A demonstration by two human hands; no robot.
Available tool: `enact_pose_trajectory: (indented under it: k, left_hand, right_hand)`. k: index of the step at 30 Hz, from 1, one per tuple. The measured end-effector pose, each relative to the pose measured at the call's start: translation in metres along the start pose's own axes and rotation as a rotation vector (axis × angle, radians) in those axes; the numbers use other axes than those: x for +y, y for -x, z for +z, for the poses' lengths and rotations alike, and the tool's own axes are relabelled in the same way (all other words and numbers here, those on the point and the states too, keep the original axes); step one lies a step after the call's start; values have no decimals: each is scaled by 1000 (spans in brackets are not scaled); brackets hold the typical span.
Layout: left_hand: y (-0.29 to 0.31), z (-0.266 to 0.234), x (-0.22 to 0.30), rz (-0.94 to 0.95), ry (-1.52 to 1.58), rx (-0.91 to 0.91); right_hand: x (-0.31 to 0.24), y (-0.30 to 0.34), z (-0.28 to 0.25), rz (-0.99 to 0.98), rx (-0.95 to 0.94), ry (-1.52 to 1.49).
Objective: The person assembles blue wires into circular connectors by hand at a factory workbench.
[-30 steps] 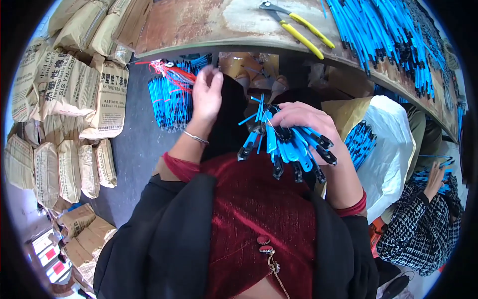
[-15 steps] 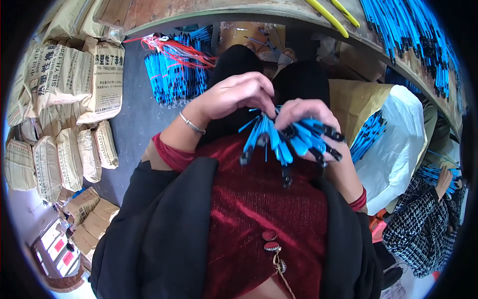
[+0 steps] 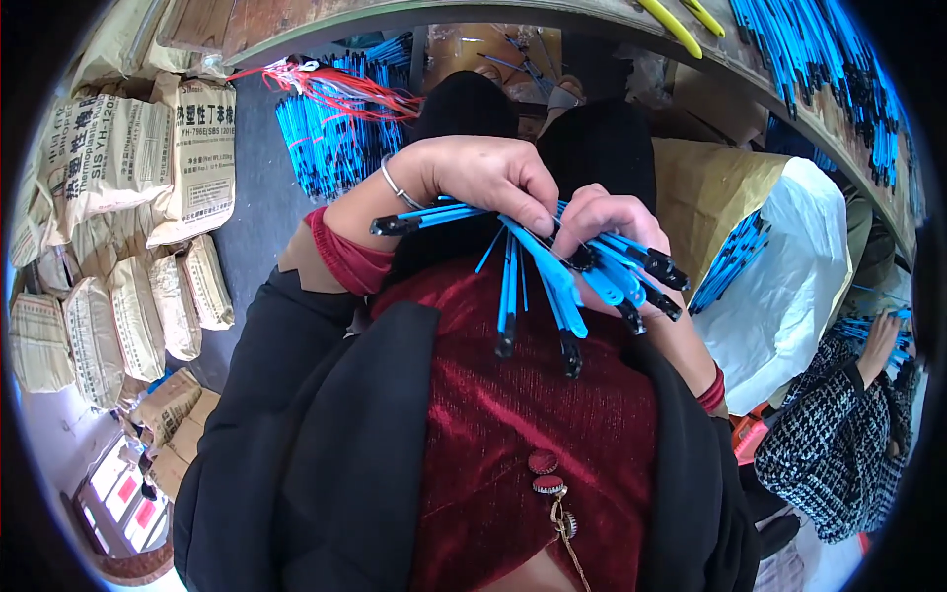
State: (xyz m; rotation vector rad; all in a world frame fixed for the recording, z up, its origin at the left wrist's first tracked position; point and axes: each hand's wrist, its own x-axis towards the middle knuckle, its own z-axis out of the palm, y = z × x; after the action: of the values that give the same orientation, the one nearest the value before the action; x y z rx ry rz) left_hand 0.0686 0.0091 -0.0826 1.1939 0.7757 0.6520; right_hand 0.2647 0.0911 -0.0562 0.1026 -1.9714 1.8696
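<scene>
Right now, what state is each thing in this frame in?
Left hand: closed on the blue sticks.
Right hand: closed on the same bunch.
Blue sticks: fanned out, black tips down.
Sacks: stacked, closed.
White bag: open, blue sticks inside.
Yellow pliers: lying on the bench.

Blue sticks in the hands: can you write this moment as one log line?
left hand: pinching blue sticks | right hand: holding same bunch | sticks: fanned out, black tips | over red top

Stacked paper sacks (image 3: 118, 197), white bag (image 3: 789, 296)
</scene>
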Motion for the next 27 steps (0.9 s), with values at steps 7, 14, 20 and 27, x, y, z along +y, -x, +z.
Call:
enact_pose_trajectory:
  k: [7, 14, 20, 27]
  left_hand:
    - [-8, 2, 3, 128, -54, -56]
    - [21, -1, -22, 387, 23, 364]
    - [23, 7, -28, 470, 36, 525]
    - [19, 12, -23, 412, 57, 600]
  right_hand:
    - [3, -1, 5, 78, 115, 19]
    - [-8, -7, 16, 168, 509, -6]
    - [-10, -20, 19, 219, 384, 83]
    - [-8, -26, 22, 248, 384, 89]
